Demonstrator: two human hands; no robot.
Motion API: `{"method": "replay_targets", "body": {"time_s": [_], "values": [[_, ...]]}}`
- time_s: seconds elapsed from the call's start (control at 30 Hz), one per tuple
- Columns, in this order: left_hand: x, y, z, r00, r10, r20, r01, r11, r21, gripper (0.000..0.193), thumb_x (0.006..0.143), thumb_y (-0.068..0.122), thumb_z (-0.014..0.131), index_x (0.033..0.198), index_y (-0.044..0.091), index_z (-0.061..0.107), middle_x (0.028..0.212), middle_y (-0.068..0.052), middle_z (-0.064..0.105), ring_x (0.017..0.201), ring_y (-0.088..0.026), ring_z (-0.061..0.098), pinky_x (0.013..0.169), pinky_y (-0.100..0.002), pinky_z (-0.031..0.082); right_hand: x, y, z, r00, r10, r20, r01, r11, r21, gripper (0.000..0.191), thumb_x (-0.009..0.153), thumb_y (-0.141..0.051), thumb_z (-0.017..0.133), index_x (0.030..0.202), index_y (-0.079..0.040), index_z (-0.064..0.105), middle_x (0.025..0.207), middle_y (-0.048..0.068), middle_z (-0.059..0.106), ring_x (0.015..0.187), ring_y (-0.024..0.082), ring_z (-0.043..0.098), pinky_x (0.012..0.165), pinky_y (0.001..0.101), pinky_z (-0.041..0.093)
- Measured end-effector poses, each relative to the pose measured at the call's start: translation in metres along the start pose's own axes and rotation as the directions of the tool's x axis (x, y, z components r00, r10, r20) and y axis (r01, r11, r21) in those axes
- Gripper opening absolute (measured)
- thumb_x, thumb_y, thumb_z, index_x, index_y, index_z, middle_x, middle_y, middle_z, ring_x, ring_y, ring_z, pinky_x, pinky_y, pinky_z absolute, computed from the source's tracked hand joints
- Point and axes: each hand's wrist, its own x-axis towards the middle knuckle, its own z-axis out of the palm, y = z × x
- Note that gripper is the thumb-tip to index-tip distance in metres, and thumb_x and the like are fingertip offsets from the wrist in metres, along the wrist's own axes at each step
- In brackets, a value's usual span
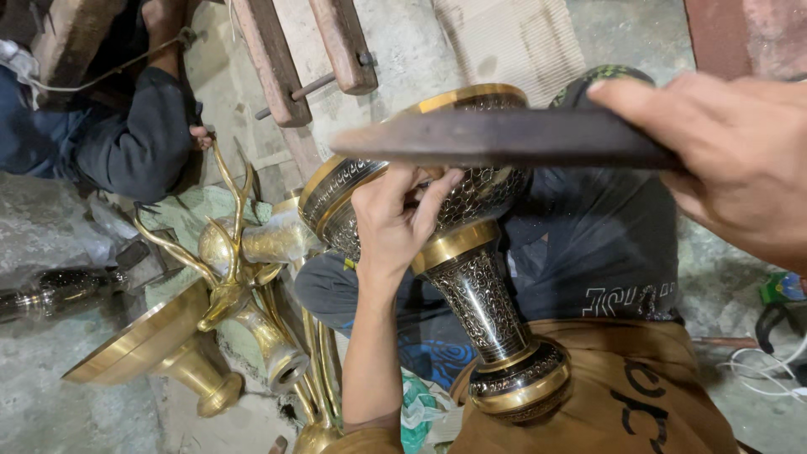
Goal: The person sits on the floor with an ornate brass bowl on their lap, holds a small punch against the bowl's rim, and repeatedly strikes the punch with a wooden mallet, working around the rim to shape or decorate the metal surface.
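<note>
L hand (395, 223) is centre frame, fingers curled over the upper body of a brass vase (458, 252), engraved w/ dark scroll pattern and polished gold bands. Grip: narrow, fingers pinched against the vase wall just below its wide rim; something small may sit between fingertips and metal, can't tell what. Vase lies tilted, mouth pointing far-left, foot near-right, resting across the person's lap on brown cloth (614, 395).

R hand (731, 160) is upper right, closed around one end of a dark flat tool (504, 136), long and bar-like, held roughly level above the vase rim. Whether the tool touches the vase: can't tell, looks just above it.

Left of the vase, on the floor (50, 420): a brass deer head (231, 277) w/ thin antlers, its base tube open toward the camera; near-left of it a wide brass bowl on a foot (155, 349), tipped on its side. A dark bottle-like piece (59, 290) lies far left.

Far left, another person in dark sleeve (143, 139) sits, one hand near the antler tips. Wooden bars (307, 46) lean at the top centre. Tangle of white cable (769, 370) near right edge.
</note>
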Motion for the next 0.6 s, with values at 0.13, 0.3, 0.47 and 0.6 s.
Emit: {"method": "replay_targets", "body": {"time_s": [0.13,0.3,0.47,0.6], "values": [[-0.001,0.000,0.000,1.000,-0.019,-0.014,0.019,1.000,-0.013,0.024,0.094,0.007,0.082,0.112,0.002,0.067,0.080,-0.005,0.073,0.058,-0.006,0.059,0.057,-0.022,0.047,0.005,-0.005,-0.004,0.995,-0.069,-0.069,0.067,0.997,-0.033,0.074,0.075,-0.007,0.081,0.144,-0.011,0.054,0.094,0.012,0.068,0.073,0.027,0.070,0.068,0.0397,0.056],[0.000,-0.001,0.002,0.999,-0.028,-0.024,0.028,1.000,-0.010,0.020,0.094,0.007,0.082,0.107,0.002,0.067,0.081,-0.006,0.073,0.059,-0.007,0.059,0.057,-0.022,0.046,0.010,-0.006,-0.010,0.990,-0.101,-0.103,0.100,0.995,-0.010,0.072,0.076,-0.005,0.079,0.144,-0.011,0.056,0.093,0.011,0.067,0.074,0.026,0.069,0.069,0.0388,0.055],[0.000,-0.001,0.002,0.999,-0.029,-0.024,0.029,0.999,-0.023,0.018,0.094,0.006,0.082,0.104,0.001,0.067,0.079,-0.006,0.072,0.058,-0.007,0.058,0.056,-0.023,0.045,0.011,-0.005,-0.008,0.980,-0.120,-0.159,0.129,0.991,0.045,0.067,0.077,-0.007,0.077,0.140,-0.011,0.056,0.096,0.010,0.067,0.077,0.027,0.069,0.068,0.0382,0.054],[0.001,0.000,0.001,0.999,-0.030,-0.027,0.029,0.999,-0.016,0.017,0.095,0.006,0.081,0.103,0.002,0.066,0.078,-0.006,0.072,0.058,-0.007,0.059,0.056,-0.023,0.045,0.013,-0.006,-0.006,0.991,-0.092,-0.099,0.085,0.994,-0.075,0.070,0.074,-0.015,0.083,0.140,-0.016,0.058,0.095,0.007,0.069,0.076,0.027,0.070,0.067,0.0388,0.055]]}}
